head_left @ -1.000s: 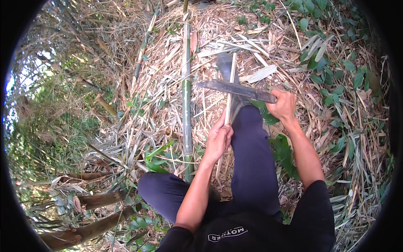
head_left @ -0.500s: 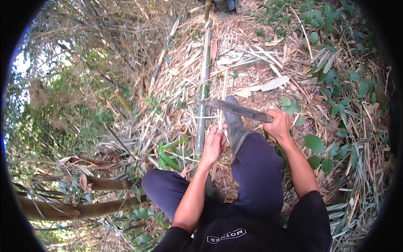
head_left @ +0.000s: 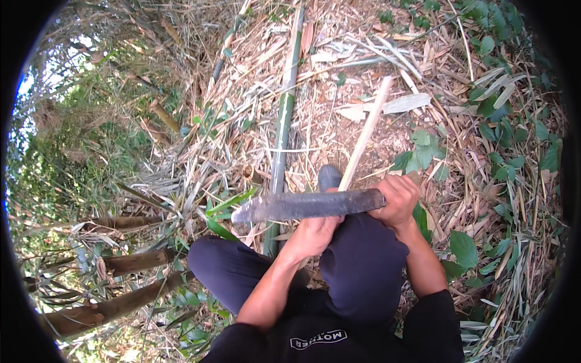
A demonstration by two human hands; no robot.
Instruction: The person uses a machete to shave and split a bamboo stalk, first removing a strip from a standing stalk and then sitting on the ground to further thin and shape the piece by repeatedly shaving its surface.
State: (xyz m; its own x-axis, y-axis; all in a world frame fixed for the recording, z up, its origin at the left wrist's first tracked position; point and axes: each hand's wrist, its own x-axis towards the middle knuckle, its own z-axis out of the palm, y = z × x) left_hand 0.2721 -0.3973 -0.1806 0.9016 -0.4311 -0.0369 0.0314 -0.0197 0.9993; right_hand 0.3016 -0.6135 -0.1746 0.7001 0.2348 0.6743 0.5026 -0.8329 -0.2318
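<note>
Both hands busy: right hand clamped on machete, left hand gripping pale bamboo strip; shaving step, needing steady blade angle.

The pale strip's near end seems hidden behind the blade and left hand.

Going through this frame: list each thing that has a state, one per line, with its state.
Machete: gripped by the handle, blade level, pointing to the person's left.
Pale bamboo strip: held at its near end, slanting away over the ground.
Right hand: closed on the machete handle.
Left hand: closed around the strip's near end, below the blade.
Green bamboo pole: lying on the leaf litter, unheld.
</note>
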